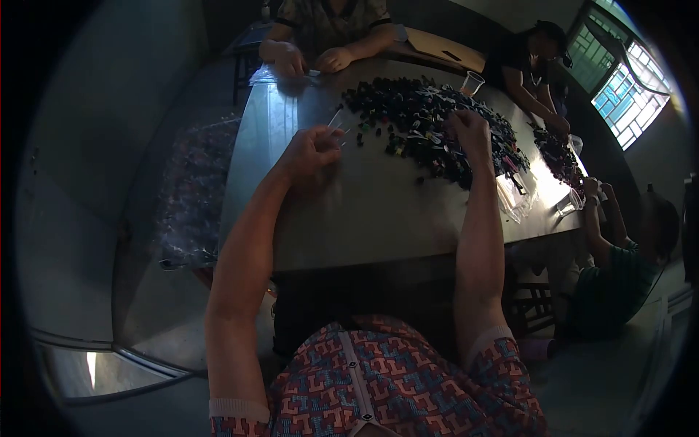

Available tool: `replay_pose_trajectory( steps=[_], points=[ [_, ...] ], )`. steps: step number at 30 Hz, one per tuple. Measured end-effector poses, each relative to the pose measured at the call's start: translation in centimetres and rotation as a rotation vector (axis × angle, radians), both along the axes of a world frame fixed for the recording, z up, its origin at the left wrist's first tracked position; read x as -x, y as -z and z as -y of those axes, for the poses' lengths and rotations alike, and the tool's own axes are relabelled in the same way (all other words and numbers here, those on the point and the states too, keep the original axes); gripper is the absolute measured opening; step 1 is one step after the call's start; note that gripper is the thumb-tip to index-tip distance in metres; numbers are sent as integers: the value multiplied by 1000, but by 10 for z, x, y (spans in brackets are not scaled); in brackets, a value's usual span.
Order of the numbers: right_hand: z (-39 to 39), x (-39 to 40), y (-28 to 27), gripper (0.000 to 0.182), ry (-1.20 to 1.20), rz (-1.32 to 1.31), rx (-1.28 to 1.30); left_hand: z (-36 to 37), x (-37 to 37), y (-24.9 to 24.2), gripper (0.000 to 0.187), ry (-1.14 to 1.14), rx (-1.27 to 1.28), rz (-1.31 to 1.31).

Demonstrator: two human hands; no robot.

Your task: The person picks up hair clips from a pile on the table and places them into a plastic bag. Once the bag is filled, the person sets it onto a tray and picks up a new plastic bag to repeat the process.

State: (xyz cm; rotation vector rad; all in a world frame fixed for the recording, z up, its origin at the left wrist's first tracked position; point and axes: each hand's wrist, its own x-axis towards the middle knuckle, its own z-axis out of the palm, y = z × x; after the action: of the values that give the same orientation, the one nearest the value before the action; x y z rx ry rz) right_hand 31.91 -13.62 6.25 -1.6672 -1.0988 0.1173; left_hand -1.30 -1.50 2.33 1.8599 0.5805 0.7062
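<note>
Small dark parts, a broad heap of black pieces with flecks of colour (429, 127), lie spread across the far half of the grey, glossy worktop (364, 211), running from its middle toward the right edge. The person's right hand (472, 131) rests on the near side of this heap, fingers curled down into the pieces; whether its grip has closed on any piece cannot be told, since the fingertips are hidden among them. The left hand (314, 149) hovers over bare worktop just left of the heap, its grip narrow, fingertips pinched on a small pale item too tiny to make out. A thin clear tube (335, 119) lies just beyond that hand, near the heap's edge. Farther back a clear plastic cup (472, 82) stands at the heap's far side. Across the worktop another person's two hands (313, 62) rest close together at the far edge. On the right, a second person leans over a smaller dark pile (559, 156), and a third person reaches up to the right edge beside another clear cup (569, 202).
</note>
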Motion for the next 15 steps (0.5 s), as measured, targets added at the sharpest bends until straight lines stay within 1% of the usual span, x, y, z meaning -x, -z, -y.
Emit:
replay_pose_trajectory(
  steps=[2,5,6,7,9,11,13,15],
  points=[
    [3,-6,2,24,83,483,222,-3,1,3,39,9,-21,-5],
    [5,-7,16,24,138,507,228,-4,0,8,38,19,-39,3],
    [2,-5,23,20,176,464,219,-5,0,8,37,20,-37,14],
    [0,-3,30,20,175,462,214,-4,0,8,37,18,-42,12],
    [-2,-2,44,20,185,519,286,-2,-1,8,37,9,1,31],
    [-1,-1,47,17,209,531,276,-3,-1,9,37,15,-2,25],
    [-2,-3,43,17,262,464,279,-5,-2,9,37,20,-7,30],
    [-3,-3,43,17,246,458,260,-7,-1,11,37,44,27,41]
  ],
)
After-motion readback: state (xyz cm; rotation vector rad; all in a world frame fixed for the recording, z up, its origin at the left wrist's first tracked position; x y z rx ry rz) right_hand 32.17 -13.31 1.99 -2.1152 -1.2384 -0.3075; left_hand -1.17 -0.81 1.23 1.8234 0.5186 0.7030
